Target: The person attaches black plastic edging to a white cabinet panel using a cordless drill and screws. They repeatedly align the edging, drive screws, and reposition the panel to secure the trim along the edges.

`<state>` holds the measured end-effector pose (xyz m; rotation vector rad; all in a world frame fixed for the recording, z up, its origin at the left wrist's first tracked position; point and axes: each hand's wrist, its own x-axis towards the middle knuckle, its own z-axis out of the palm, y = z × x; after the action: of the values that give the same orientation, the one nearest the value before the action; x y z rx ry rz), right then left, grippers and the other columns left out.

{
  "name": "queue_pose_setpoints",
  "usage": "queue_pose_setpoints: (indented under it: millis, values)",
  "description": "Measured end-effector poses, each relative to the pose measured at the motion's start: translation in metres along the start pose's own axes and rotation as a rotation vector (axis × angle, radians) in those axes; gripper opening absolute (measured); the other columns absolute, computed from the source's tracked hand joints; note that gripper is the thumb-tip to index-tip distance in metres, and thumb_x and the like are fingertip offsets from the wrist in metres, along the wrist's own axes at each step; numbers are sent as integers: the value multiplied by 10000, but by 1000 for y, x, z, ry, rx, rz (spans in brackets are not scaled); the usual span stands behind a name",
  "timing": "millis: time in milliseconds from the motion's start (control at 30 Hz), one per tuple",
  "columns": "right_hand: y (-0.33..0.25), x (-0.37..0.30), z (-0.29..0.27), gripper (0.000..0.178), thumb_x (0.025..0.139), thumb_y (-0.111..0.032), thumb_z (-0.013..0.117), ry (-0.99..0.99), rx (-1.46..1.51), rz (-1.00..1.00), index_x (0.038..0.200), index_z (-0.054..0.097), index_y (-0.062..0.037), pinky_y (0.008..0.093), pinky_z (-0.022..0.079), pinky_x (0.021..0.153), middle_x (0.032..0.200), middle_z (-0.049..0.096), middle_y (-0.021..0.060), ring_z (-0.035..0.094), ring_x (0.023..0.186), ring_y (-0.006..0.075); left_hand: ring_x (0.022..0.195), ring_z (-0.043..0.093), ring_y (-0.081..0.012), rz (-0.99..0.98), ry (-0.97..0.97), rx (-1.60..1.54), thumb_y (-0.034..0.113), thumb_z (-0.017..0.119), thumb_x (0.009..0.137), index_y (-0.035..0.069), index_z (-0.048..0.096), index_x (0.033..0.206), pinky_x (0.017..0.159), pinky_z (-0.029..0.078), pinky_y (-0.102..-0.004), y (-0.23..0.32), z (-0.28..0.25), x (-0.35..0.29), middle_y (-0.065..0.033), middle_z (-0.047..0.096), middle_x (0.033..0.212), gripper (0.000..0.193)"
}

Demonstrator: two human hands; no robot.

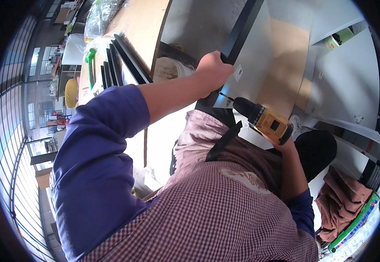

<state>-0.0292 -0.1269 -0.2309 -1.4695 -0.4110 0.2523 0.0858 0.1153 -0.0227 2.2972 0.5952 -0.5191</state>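
My left hand is closed over a long black strip along the edge of a pale grey panel. Its fingertips are partly hidden behind the strip. A white printed label sits on the panel beside that hand. In my right hand is a yellow and black cordless drill, gripped from below, with most of the fingers hidden under it. The drill's thin bit points up and left at the strip's near end, just below my left hand. Whether the tip touches cannot be made out.
Several black strips lean by the wooden worktop at left, near a green tool and a plastic bag. A white bucket stands behind my left forearm. White panels rise at right; a brown cloth lies lower right.
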Motion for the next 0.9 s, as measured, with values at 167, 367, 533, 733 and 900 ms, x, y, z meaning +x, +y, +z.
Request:
queue_pose_setpoints:
  millis: [167,367,533,733,900]
  values:
    - [4,0,-7,516,727,-103,818,-14,-25,124,1181,582,-39,334,514,879,1108,646,89,633,1017,192,790,656,-247,18,10,-3,152,644,804,-53,570,1091,710,520,-360,-1,2,-4,-164,656,913,361]
    - [-15,7,2,422,776,-78,788,4,103,275,1151,597,-35,317,521,857,1081,661,57,632,986,154,833,652,-287,84,53,-3,151,631,770,-57,577,1066,754,510,-382,-1,3,-6,-188,641,925,365]
    - [-20,6,5,384,800,-66,769,20,177,294,1143,600,-36,304,515,862,1083,659,47,631,990,151,862,651,-294,141,49,20,141,613,770,-60,579,1083,764,512,-378,-5,2,-5,-195,643,941,373]
    - [-14,2,7,396,788,-64,777,33,167,272,1141,601,-35,310,512,856,1081,656,47,630,989,152,1106,596,-310,235,10,-59,390,600,876,-20,538,1251,941,466,-379,-12,2,-4,-206,606,1195,558]
    - [-22,1,7,392,794,-110,766,31,82,188,1141,608,-21,329,491,890,1104,656,66,629,1004,175,1204,534,-228,379,-288,-945,560,297,999,-40,414,1390,1012,424,-360,-58,-3,-17,-153,534,1341,725]
